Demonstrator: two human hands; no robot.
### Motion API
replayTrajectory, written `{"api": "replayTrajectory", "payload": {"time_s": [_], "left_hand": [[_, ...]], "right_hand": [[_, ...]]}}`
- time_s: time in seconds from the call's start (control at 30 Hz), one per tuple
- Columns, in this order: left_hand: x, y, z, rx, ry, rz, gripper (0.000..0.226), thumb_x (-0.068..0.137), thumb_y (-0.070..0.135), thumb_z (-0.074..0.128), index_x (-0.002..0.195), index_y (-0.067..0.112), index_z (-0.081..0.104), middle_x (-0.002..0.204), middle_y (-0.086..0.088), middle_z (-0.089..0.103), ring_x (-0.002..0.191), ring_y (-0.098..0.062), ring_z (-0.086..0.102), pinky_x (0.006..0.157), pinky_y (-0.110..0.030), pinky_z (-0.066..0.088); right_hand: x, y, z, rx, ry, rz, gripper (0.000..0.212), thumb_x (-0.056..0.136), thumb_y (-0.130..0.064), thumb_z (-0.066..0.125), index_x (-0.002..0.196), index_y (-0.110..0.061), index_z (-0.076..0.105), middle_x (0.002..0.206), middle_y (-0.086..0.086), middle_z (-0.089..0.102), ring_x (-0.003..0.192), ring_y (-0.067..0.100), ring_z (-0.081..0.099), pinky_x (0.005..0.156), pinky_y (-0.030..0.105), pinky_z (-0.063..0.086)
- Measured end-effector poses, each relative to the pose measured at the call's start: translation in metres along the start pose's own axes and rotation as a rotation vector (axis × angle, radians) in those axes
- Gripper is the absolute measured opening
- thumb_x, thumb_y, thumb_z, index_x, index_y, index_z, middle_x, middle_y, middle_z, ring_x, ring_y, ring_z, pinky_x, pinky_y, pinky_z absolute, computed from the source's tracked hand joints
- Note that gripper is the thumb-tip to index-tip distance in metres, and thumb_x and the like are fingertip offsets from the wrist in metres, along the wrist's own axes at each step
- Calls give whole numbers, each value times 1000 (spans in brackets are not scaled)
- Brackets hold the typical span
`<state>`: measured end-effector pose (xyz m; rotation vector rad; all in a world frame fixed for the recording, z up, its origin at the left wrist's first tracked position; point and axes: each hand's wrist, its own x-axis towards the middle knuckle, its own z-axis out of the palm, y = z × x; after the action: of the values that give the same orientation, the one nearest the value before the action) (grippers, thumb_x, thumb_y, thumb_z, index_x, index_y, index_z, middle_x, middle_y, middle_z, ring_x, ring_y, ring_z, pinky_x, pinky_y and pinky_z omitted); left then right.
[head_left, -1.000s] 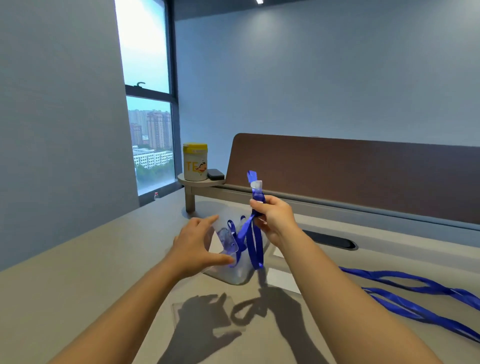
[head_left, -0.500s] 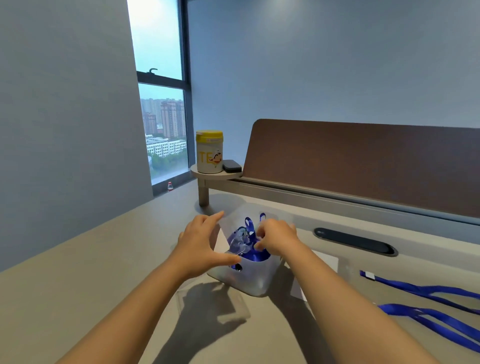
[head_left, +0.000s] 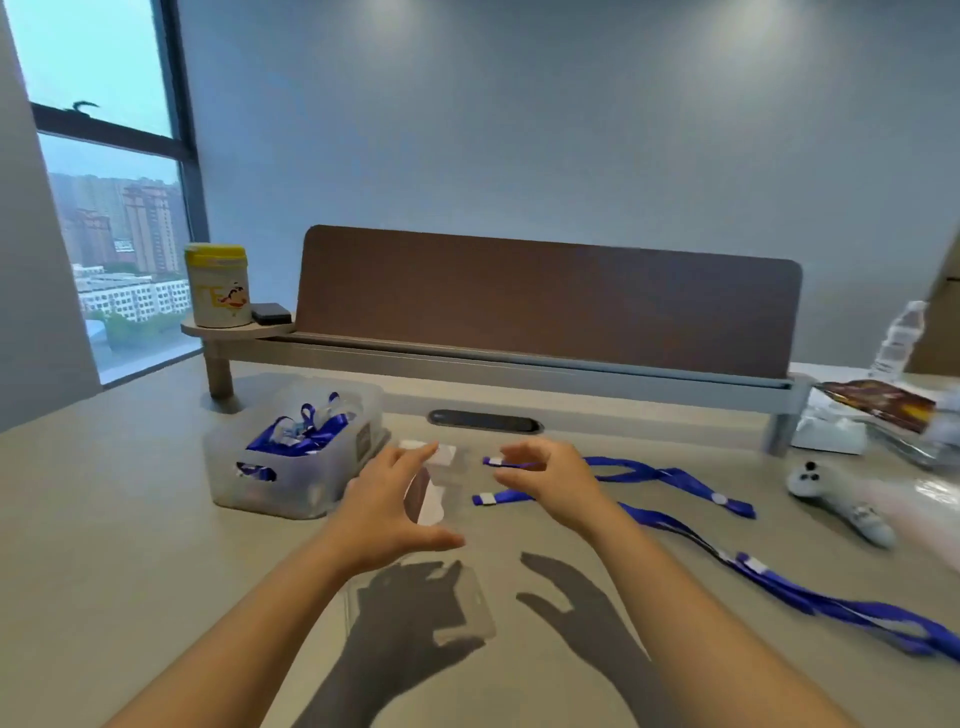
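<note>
Now I see the left hand (head_left: 395, 512) and right hand (head_left: 553, 480), fingers spread and empty, flanking the badge holder (head_left: 448, 483)

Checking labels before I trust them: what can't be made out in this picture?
Head view only:
- Card: partly behind the left hand; print unreadable.
- Clear sleeve: outline lost in the hand's shadow.
- Bin: frosted wall hides the lanyard count.
- Long lanyard: cut off by the right edge.
- Water bottle: blurred label.
</note>
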<state>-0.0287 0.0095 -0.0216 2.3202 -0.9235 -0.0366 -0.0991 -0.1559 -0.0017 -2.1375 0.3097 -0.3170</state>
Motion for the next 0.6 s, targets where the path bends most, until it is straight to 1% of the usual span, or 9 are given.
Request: {"api": "replayTrajectory", "payload": {"time_s": [0.07, 0.13, 0.3, 0.43, 0.47, 0.5, 0.53, 0.57, 0.6], "left_hand": [[-5, 25, 31, 6, -50, 58, 96, 63, 44, 75, 140, 26, 19, 147, -2, 28, 133, -20, 30, 109, -38, 32], [-7, 47, 60, 0, -102, 118, 97, 62, 45, 75, 140, 24, 20, 147, -2, 29, 132, -19, 30, 110, -37, 31], [2, 92, 113, 50, -249, 189, 93, 65, 44, 74, 139, 24, 22, 147, 0, 31, 133, -17, 29, 111, -36, 30], [29, 113, 137, 72, -299, 218, 89, 64, 46, 73, 137, 28, 25, 145, 1, 32, 131, -17, 32, 110, -36, 32], [36, 116, 142, 67, -306, 217, 88, 64, 45, 73, 137, 28, 26, 144, 2, 33, 131, -17, 32, 110, -36, 33], [43, 119, 146, 65, -311, 213, 88, 64, 45, 73, 136, 28, 27, 144, 2, 33, 130, -17, 32, 110, -36, 33], [49, 121, 151, 66, -317, 207, 87, 64, 45, 74, 136, 28, 27, 143, 2, 34, 130, -17, 33, 109, -36, 33], [56, 122, 155, 68, -322, 202, 88, 64, 45, 74, 136, 27, 27, 143, 2, 34, 130, -17, 33, 109, -36, 34], [62, 123, 159, 68, -324, 199, 88, 64, 45, 74, 137, 27, 27, 144, 2, 34, 130, -18, 33, 109, -37, 34]], "right_hand": [[-30, 28, -21, -14, 61, 74, 43, 85, -18, 61, 125, -9, 52, 130, 7, 56, 112, 16, 53, 92, 27, 43], [-56, 56, -41, -39, 112, 154, 42, 85, -18, 61, 125, -10, 52, 130, 7, 56, 117, 19, 52, 92, 28, 44], [-92, 113, -88, -96, 293, 333, 41, 85, -19, 59, 125, -9, 53, 129, 10, 56, 115, 23, 54, 100, 39, 46], [-85, 141, -121, -199, 398, 379, 36, 89, -21, 53, 123, -8, 55, 129, 9, 58, 115, 23, 55, 96, 33, 43], [-79, 147, -127, -220, 412, 398, 33, 89, -20, 52, 118, -6, 58, 124, 11, 60, 112, 25, 56, 95, 34, 43], [-72, 154, -133, -232, 421, 412, 26, 89, -19, 52, 107, -4, 63, 112, 15, 65, 104, 28, 59, 90, 37, 45], [-64, 161, -137, -251, 425, 425, 20, 87, -17, 51, 87, -3, 65, 91, 18, 64, 87, 31, 59, 79, 38, 46], [-56, 166, -140, -276, 427, 435, 23, 85, -17, 51, 65, -7, 56, 70, 15, 54, 69, 28, 51, 65, 36, 41], [-48, 172, -141, -306, 416, 439, 32, 84, -17, 52, 54, -12, 41, 59, 8, 41, 60, 23, 39, 56, 32, 32]]}}
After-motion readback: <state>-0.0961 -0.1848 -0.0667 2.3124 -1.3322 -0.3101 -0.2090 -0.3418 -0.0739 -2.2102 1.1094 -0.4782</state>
